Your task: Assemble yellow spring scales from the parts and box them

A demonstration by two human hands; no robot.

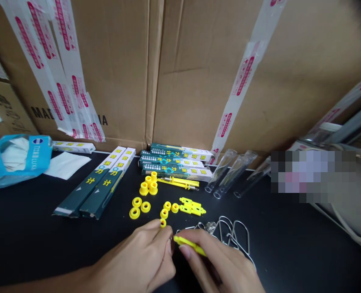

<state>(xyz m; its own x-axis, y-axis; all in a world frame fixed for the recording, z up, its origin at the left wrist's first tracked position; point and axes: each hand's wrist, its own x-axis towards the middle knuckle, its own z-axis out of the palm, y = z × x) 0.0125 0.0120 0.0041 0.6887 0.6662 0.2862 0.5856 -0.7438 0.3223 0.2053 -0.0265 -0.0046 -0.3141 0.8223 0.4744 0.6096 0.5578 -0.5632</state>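
My right hand (226,260) pinches a slim yellow plastic piece (190,245) between thumb and index finger, its tip pointing at my left hand (143,254). The left fingers are closed together; a tiny metallic glint shows at their tips, but what they grip is mostly hidden. Just beyond the left fingertips lie small yellow collars (164,213). Similar flat yellow pieces with holes (192,207) rest beyond the right hand. Bent metal wire hooks (241,234) and a coiled spring (211,227) lie partly behind that hand.
Yellow rings (134,213), flanged caps (144,188) and yellow rods with metal ends (180,183) sit farther back. Long green-and-white boxes (101,183) lie left, more boxes (177,171) behind. Clear tubes (223,189) lean against the cardboard (192,101). A blue tissue pack (21,167) is far left.
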